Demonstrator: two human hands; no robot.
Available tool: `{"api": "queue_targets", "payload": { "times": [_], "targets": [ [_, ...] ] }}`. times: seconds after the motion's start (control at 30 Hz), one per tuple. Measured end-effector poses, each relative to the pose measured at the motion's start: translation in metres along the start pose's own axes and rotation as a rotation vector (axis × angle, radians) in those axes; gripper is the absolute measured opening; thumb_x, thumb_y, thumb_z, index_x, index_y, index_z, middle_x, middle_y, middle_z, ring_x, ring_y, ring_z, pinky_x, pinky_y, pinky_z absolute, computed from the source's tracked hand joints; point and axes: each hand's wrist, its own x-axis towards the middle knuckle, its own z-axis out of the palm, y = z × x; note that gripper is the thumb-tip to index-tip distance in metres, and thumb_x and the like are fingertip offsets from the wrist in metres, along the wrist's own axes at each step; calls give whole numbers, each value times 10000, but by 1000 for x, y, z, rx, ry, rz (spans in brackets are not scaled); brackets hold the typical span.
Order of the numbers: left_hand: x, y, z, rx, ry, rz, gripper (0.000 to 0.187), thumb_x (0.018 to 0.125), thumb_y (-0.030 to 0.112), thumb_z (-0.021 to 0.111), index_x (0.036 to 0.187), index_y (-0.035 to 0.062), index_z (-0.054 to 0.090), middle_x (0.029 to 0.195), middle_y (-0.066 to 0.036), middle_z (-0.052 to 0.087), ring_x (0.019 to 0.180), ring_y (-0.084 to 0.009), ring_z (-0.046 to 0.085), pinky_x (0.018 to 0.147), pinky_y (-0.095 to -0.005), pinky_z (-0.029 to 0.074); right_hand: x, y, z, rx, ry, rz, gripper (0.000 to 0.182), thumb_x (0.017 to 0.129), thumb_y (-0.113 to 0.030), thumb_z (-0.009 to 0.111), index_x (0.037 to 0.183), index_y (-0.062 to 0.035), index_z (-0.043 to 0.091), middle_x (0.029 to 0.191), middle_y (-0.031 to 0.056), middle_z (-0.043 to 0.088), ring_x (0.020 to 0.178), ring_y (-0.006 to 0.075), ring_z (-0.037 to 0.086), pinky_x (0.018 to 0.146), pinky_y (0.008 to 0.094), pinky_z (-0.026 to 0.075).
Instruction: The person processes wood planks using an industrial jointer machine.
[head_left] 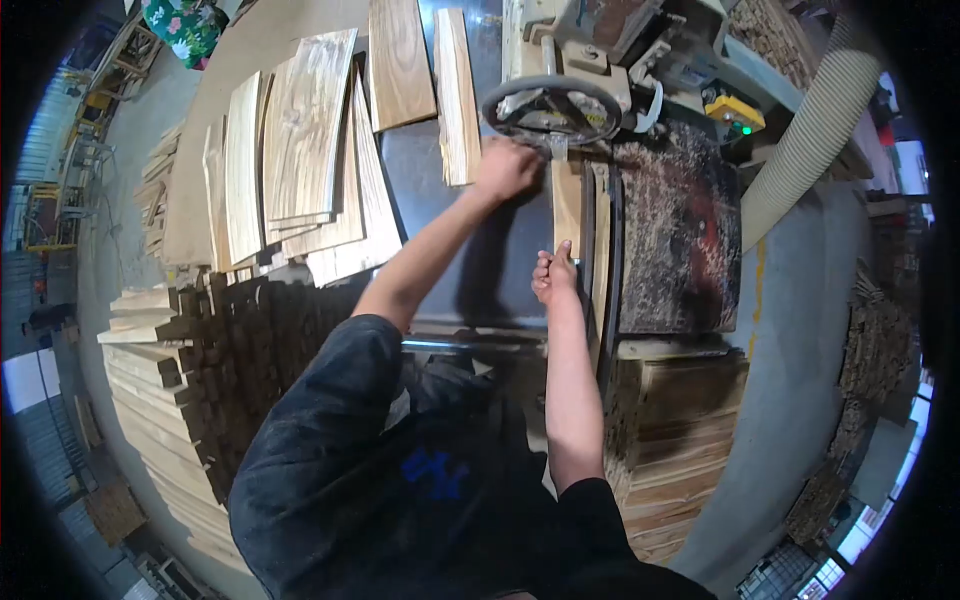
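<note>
A narrow wooden board (pixel 567 208) lies lengthwise on the metal machine table (pixel 425 200), its far end under the woodworking machine (pixel 585 50). My right hand (pixel 556 274) is closed on the near end of this board, the thumb on top. Farther forward, my left hand (pixel 511 167) is on the table just below the black handwheel (pixel 552 108), left of the board. Its fingers point toward the machine and are blurred and partly hidden, so what they touch cannot be made out. Beside it lies a narrow loose plank (pixel 457 100).
Wide planks (pixel 310 125) lie overlapping at the left. Stacked boards (pixel 165 400) stand at the lower left, and another stack (pixel 685 440) at the lower right. Sawdust covers the surface (pixel 675 220) right of the fence. A ribbed hose (pixel 815 135) rises at the right.
</note>
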Motion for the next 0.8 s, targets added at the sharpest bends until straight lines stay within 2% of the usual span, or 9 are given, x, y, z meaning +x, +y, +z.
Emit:
{"api": "queue_targets", "payload": {
  "times": [0.03, 0.1, 0.2, 0.37, 0.43, 0.47, 0.53, 0.6, 0.8],
  "targets": [
    [4, -14, -23, 131, -140, -149, 161, 760, 207, 674, 883, 105, 694, 964, -113, 682, 915, -300, 624, 846, -498, 417, 3, -7, 3, -2, 5, -9, 615, 931, -694, 390, 814, -114, 557, 580, -56, 425, 417, 64, 356, 345, 218, 218],
    [-12, -33, -54, 408, 159, -177, 464, 809, 287, 654, 1230, 98, 606, 1411, -239, 449, 1280, -413, 436, 1002, -544, 345, 7, -18, 12, -82, 2, -63, 624, 938, -694, 365, 824, -114, 568, 579, -58, 428, 422, 64, 365, 351, 213, 221],
    [-25, -43, -29, 463, 227, -542, 599, 875, 382, 590, 1397, 103, 500, 1516, -287, 294, 1401, -435, 279, 1089, -544, 271, 21, -29, 26, -166, -2, -103, 638, 961, -674, 347, 833, -97, 587, 583, -53, 453, 429, 62, 392, 366, 197, 239],
    [-91, 23, -18, 243, 256, -553, 576, 922, 375, 545, 1385, 35, 498, 1481, -365, 296, 1387, -478, 298, 1118, -544, 240, 4, 1, 51, -383, 65, -800, 492, 1019, -421, 465, 887, 24, 629, 709, 86, 659, 490, 147, 573, 426, 296, 422],
    [-133, 60, -23, 200, 231, -591, 577, 912, 421, 559, 1386, 94, 518, 1505, -323, 295, 1398, -450, 297, 1123, -544, 234, -15, 45, 31, -854, 82, -1435, 299, 985, -240, 537, 1076, 28, 634, 972, 181, 678, 927, 319, 665, 829, 413, 509],
    [-156, 76, -26, 131, 239, -596, 570, 864, 426, 637, 1352, 143, 557, 1483, -290, 342, 1384, -435, 324, 1100, -536, 262, -33, 65, 16, -1025, -116, -1565, 351, 959, -229, 570, 1217, 7, 593, 1200, 198, 609, 1152, 354, 560, 983, 435, 431],
    [-200, 103, -37, -66, 246, -535, 599, 816, 434, 709, 1322, 138, 586, 1450, -277, 373, 1360, -416, 347, 1081, -524, 281, -52, 121, -30, -1304, -60, -1624, 488, 939, -182, 581, 1384, -18, 466, 1437, 161, 456, 1320, 338, 431, 1083, 480, 326],
    [-216, 127, -59, -34, 236, -488, 553, 770, 369, 757, 1258, 149, 619, 1414, -252, 405, 1316, -413, 396, 1040, -504, 316, -78, 158, -81, -1502, -43, -1598, 475, 911, -163, 605, 1358, -32, 507, 1440, 135, 461, 1368, 317, 388, 1092, 498, 308],
    [-240, 177, -30, 52, 112, -339, 524, 909, 391, 599, 1346, 106, 559, 1464, -305, 360, 1388, -438, 316, 1120, -521, 252, -128, 212, -179, -1524, 46, -1624, 517, 890, -307, 642, 1325, -48, 539, 1449, 116, 453, 1386, 318, 353, 1115, 510, 244]
  ]
}}
